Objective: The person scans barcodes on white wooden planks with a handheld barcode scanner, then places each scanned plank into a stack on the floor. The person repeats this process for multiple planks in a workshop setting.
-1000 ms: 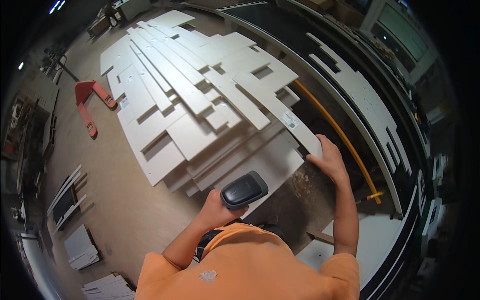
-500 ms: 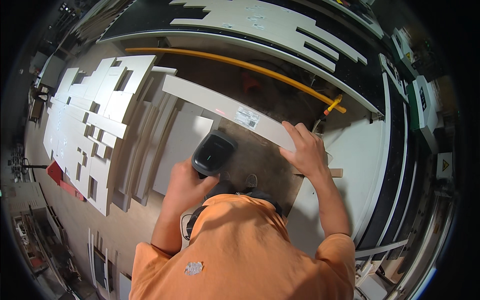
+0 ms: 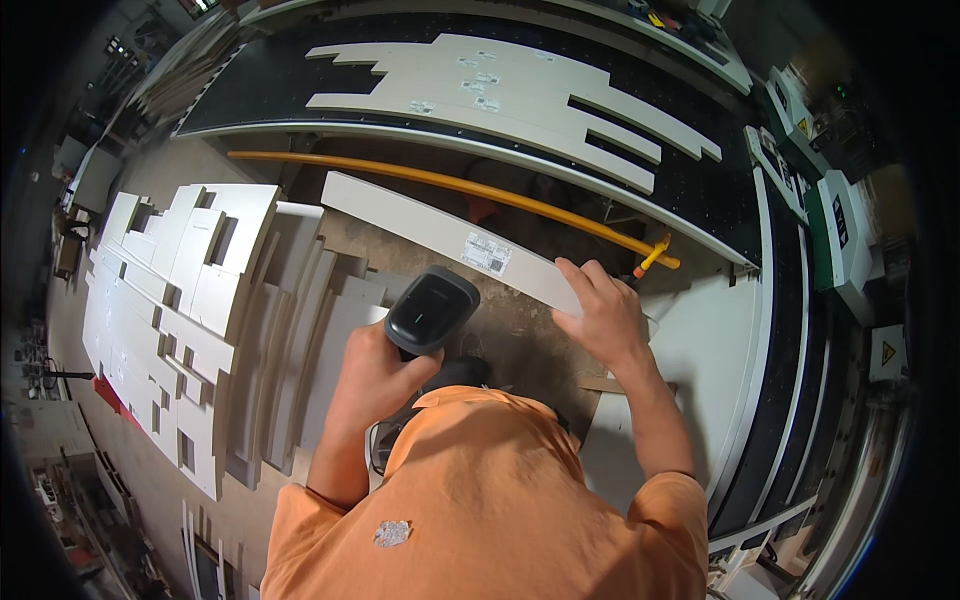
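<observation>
My left hand (image 3: 375,372) is wrapped round the handle of a black handheld barcode scanner (image 3: 432,308), whose head points up toward a long white board. A small green light shows on the scanner's back. In my right hand (image 3: 606,312) I grip the near right end of that narrow board (image 3: 400,215), thumb on its face and fingers over the upper edge. It slants up to the left in front of me. A white printed label (image 3: 486,254) is stuck on its face, just beyond the scanner.
On the left stand stacked white panels (image 3: 205,235) with cut-outs. A yellow bar (image 3: 440,182) runs across beyond the board. Behind it, more white cut panels (image 3: 520,85) lie on a black machine bed (image 3: 280,95). A white surface (image 3: 710,350) lies at right.
The red scan line on the board is gone. My view has shifted, so the machine bed shows more fully and the panel stacks sit lower. Both hands keep their holds.
</observation>
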The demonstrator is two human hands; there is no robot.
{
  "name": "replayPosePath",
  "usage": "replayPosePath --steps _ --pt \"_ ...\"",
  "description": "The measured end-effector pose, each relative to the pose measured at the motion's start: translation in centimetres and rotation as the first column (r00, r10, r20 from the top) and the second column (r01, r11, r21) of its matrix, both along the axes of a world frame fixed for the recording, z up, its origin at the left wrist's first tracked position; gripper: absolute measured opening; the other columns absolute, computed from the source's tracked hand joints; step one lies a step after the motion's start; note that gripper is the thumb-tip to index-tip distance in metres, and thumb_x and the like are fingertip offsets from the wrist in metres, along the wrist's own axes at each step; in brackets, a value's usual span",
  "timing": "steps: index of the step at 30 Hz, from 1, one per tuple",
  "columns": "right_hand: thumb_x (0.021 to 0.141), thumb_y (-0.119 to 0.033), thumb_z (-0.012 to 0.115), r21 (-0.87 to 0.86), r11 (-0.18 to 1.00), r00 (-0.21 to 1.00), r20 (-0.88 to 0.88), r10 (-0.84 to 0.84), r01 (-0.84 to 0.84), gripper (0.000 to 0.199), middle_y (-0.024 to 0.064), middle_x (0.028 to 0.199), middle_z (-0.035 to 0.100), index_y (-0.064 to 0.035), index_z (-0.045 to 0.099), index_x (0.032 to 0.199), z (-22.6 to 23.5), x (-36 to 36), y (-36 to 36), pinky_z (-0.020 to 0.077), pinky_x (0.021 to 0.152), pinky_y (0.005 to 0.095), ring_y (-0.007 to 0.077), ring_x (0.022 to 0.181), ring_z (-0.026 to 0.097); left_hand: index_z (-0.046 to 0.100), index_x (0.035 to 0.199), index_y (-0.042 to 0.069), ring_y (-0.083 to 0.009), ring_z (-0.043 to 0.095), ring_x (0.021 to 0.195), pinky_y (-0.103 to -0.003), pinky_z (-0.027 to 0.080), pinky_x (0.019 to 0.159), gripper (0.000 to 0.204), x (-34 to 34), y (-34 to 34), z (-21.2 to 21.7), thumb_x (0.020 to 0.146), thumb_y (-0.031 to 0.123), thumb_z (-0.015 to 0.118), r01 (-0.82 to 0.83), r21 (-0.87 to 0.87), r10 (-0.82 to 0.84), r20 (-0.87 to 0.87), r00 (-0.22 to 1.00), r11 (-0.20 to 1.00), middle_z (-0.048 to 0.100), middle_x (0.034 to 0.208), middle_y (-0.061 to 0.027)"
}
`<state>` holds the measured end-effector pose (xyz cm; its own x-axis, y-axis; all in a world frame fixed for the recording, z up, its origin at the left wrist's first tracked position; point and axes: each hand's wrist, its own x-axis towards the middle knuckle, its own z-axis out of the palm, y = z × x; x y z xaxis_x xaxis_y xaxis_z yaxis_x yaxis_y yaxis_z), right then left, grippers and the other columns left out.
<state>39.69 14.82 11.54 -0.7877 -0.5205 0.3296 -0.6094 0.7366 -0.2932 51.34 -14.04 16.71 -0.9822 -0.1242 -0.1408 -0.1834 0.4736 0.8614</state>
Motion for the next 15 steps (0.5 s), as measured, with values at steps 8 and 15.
replayPosePath --steps 8,15 --pt "0.074 -0.022 0.078 -0.019 1.000 0.982 0.187 -0.015 0.019 0.056 0.0117 0.097 0.062 -0.0102 0.062 0.126 -2.5 -7.6 -3.5 0.0566 0.075 0.0446 0.0340 0.089 0.068 0.068 0.089 0.001 -0.0069 0.051 0.054 -0.026 0.041 0.049 0.022 -13.9 -2.6 -12.0 0.083 0.021 0.077 -0.028 0.506 0.146 -0.194 0.970 0.862 0.061 0.074 0.0000" --pt "0.074 -0.021 0.077 -0.052 0.996 0.987 0.139 0.078 -0.071 0.050 0.0123 0.104 0.061 -0.0054 0.062 0.119 -5.7 -16.3 -3.8 0.0540 0.082 0.0451 0.0343 0.098 0.064 0.070 0.099 0.005 -0.0077 0.044 0.045 -0.025 0.028 0.038 0.030 -24.1 -0.9 -16.6 0.087 0.032 0.074 -0.258 0.710 0.221 0.147 0.964 0.655 0.054 0.068 0.0026"
